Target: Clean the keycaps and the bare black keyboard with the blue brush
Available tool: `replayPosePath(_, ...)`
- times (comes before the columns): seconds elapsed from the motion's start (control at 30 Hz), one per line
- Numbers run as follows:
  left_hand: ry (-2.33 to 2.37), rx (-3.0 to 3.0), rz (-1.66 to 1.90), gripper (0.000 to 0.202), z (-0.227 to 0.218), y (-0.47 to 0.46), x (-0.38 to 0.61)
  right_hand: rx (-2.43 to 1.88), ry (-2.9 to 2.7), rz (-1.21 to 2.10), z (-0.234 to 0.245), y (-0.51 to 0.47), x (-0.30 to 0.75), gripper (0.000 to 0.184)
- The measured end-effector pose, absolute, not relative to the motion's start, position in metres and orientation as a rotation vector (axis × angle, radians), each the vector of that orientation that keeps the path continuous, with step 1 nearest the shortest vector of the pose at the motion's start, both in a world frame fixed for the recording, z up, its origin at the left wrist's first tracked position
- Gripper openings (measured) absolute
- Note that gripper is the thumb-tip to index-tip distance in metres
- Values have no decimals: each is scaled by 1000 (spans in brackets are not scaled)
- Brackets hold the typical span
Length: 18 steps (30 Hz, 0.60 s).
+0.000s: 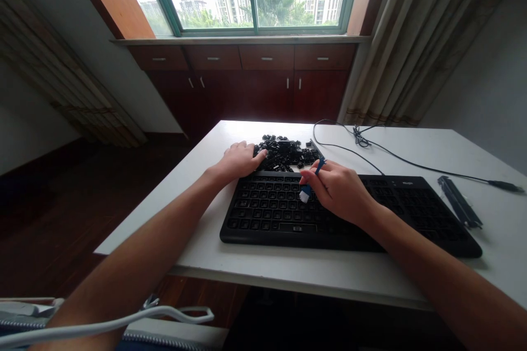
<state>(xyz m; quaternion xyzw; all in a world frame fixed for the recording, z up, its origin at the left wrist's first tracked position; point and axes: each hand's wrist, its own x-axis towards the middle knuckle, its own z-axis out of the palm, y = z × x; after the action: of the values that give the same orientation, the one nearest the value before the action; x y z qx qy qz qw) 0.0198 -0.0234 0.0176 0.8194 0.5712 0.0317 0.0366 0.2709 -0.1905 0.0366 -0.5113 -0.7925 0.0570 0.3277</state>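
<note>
A black keyboard (296, 241) with its keycaps off lies across the white table, showing rows of bare key sockets. My right hand (341, 189) is closed around a small blue brush (305, 195), its white bristles pointing down at the sockets near the keyboard's middle. My left hand (241, 158) rests by the keyboard's back left corner, its thumb stretched toward a heap of loose black keycaps (282, 153). Its fingers look spread and hold nothing that I can see. The heap sits behind the keyboard, between my hands.
A thin black cable (411, 163) runs from behind the keyboard across the white table (197, 219) to a plug at the right. Dark long strips (459, 202) lie beside the keyboard's right end. A white curved bar (164, 312) crosses the lower left foreground.
</note>
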Motion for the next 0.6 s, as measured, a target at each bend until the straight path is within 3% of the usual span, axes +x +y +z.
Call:
replayPosePath(0.2, 1752, 2521, 90, 85, 18, -23, 20, -1391, -2085, 37, 39, -190, 271, 60)
replayPosePath(0.6, 1746, 2510, 99, 84, 19, -25, 21, -1332, -2066, 228, 41, -194, 271, 70)
